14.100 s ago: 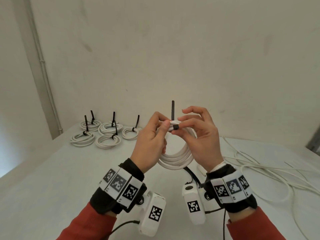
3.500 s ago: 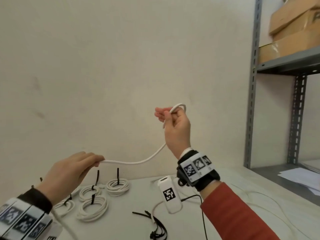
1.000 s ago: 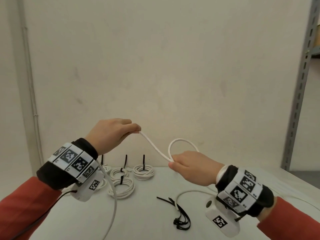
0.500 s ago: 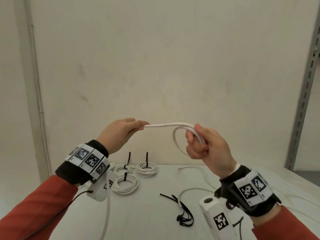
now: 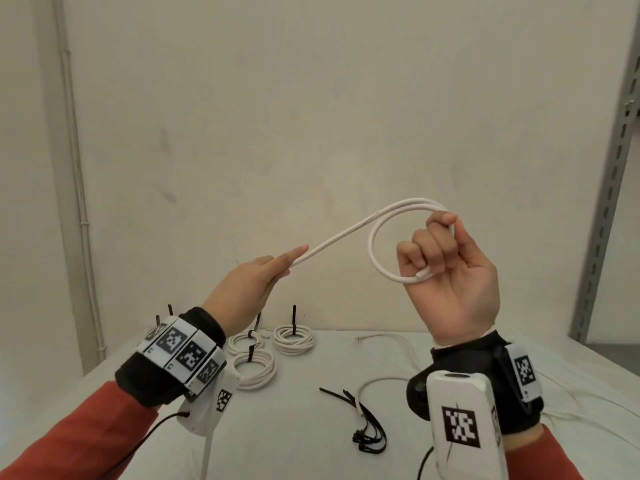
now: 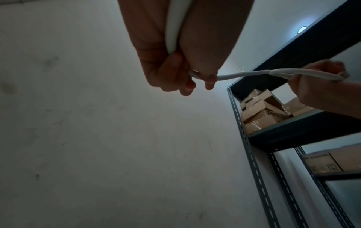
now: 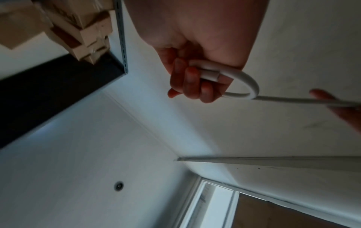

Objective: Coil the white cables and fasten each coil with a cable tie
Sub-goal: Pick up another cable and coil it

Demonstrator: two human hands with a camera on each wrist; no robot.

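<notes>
The cable [image 5: 346,232] in the air is white, as are the 3 tied coils [image 5: 254,370] near the far left corner of the white table [image 5: 294,445]; their ties, like the loose cable ties [image 5: 367,429], are black. Both sleeves [image 5: 79,431] are rust red. Black wristbands [image 5: 152,379] carry white tiles with black-and-white square-pattern markers [image 5: 460,427].

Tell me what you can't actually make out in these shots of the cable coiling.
- How many finished coils lie on the table: head view, the left hand and its wrist band cover some.
- How much white cable is left to wind: head view, it drops out of frame below the left wrist.
- How many black cable ties are in the bunch: head view, they overlap.
- The coil's far side: the right hand covers it.
</notes>
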